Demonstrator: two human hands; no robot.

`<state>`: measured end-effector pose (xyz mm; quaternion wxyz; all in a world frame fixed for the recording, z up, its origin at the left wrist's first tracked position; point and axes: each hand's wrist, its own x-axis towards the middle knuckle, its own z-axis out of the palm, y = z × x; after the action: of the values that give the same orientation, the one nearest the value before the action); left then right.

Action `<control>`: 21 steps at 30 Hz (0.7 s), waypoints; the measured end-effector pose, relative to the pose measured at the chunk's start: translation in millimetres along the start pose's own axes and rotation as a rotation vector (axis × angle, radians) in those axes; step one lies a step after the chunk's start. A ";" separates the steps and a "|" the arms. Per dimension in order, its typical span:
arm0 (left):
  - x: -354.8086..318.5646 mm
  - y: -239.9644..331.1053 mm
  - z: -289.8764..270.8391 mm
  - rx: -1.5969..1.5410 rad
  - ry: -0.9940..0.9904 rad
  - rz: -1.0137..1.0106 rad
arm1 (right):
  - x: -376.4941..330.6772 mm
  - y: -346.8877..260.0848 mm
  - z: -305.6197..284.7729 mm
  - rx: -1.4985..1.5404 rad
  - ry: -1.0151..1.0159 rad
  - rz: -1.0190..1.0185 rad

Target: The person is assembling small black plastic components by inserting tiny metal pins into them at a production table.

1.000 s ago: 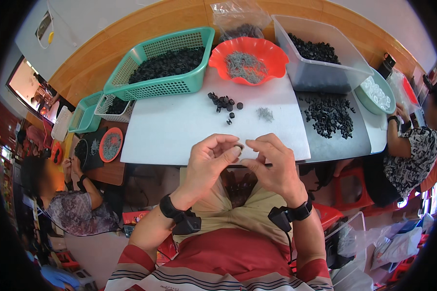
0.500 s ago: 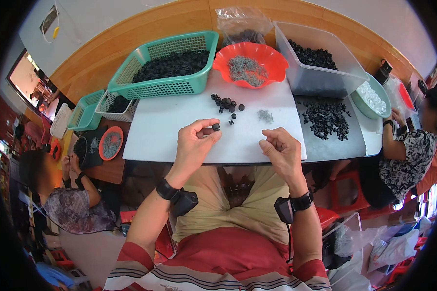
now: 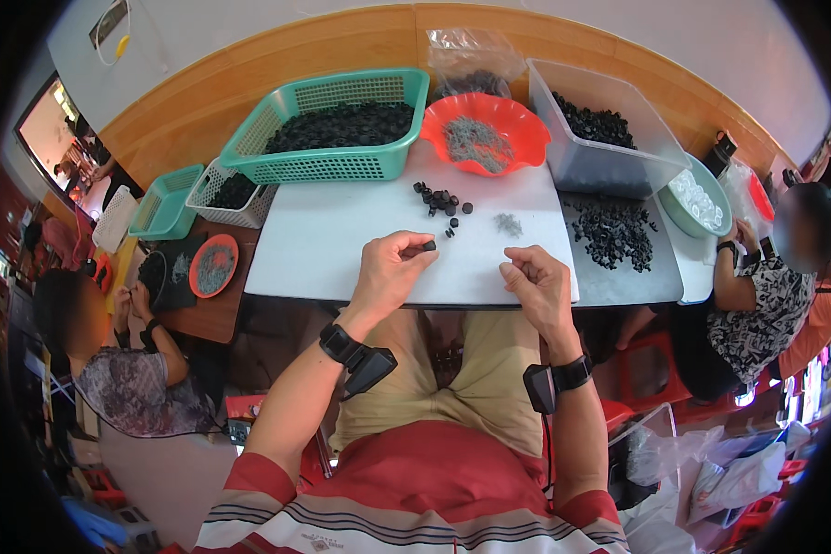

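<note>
Between the thumb and forefinger of my left hand (image 3: 388, 272) is a small black cylindrical part (image 3: 429, 246), partly covered by the fingertips. Just right of it, apart from it, my right hand (image 3: 540, 288) has its fingers curled and thumb and forefinger together; whatever they pinch is too small or hidden to make out. Both hands are over the near edge of a white work sheet (image 3: 314, 235). Beyond them on the sheet lies a loose cluster of black parts (image 3: 440, 200), with a few strays nearer me. To its right is a little heap of thin grey pieces (image 3: 507, 223).
Along the back stand a green basket (image 3: 323, 171) of black parts, a red scalloped bowl (image 3: 534, 138) of grey pieces and a clear bin (image 3: 609, 166). Black pieces (image 3: 611, 231) cover a grey mat at right. Co-workers sit on both sides, one (image 3: 138, 388) at left, another (image 3: 757, 309) at right.
The view has shifted slightly. My left hand has come a little closer to the right hand, and the black part now shows less between its fingers. My right hand stays almost in place.
</note>
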<state>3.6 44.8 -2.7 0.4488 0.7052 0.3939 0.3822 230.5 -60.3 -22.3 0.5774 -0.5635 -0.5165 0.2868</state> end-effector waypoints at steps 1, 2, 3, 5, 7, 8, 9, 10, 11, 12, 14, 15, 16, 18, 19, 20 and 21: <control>0.1 0.4 -0.6 -0.014 -0.007 -0.006 | 0.1 -0.9 0.3 0.000 0.004 0.012; 0.1 -0.6 -0.6 -0.019 -0.005 -0.003 | 0.2 -1.2 0.5 -0.004 0.002 0.009; 0.0 -2.6 -0.1 -0.019 0.000 0.003 | 0.2 -1.2 0.7 0.003 0.004 0.037; -0.6 -4.3 -0.9 -0.024 0.009 0.010 | 0.6 -3.6 1.8 0.006 0.003 0.064; -0.9 -5.0 -1.9 -0.043 0.003 0.004 | 0.8 -6.9 2.4 0.010 0.007 0.071; -1.0 -5.1 -1.9 -0.049 0.004 0.005 | 0.7 -6.6 2.3 0.003 0.006 0.071; -1.1 -5.1 -1.8 -0.067 -0.002 0.003 | 0.9 -5.0 2.1 0.001 0.011 0.067; -1.5 -5.2 -2.5 -0.087 -0.006 0.003 | 0.9 -4.1 2.4 -0.002 0.016 0.061; -1.9 -5.6 -3.1 -0.095 -0.004 0.005 | 0.7 -3.2 2.4 -0.010 0.014 0.058; -2.2 -6.0 -3.6 -0.090 -0.005 0.012 | 0.5 -2.3 2.3 -0.003 0.015 0.044; -2.3 -6.3 -3.9 -0.092 -0.009 0.016 | 0.6 -1.8 2.9 -0.001 0.016 0.032; -2.4 -6.2 -4.2 -0.098 -0.016 0.014 | 0.5 -2.2 3.4 -0.008 0.026 0.035; -2.2 -6.3 -4.7 -0.103 -0.023 0.012 | 0.7 -3.9 4.0 -0.015 0.037 0.038; -2.7 -7.3 -5.2 -0.107 -0.026 0.019 | 0.3 -9.0 4.5 -0.035 0.037 0.053; -3.0 -7.7 -5.4 -0.104 -0.029 0.024 | -0.1 -11.5 4.8 -0.047 0.038 0.068; -3.1 -8.2 -5.7 -0.111 -0.031 0.024 | 0.0 -13.6 5.3 -0.055 0.040 0.069; -2.9 -8.6 -6.1 -0.106 -0.027 0.039 | 0.6 -15.5 5.9 -0.086 0.039 0.077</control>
<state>-4.8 46.7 -9.5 0.4832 0.6930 0.3533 0.4018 221.5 -60.8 -8.5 0.5513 -0.6128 -0.4947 0.2754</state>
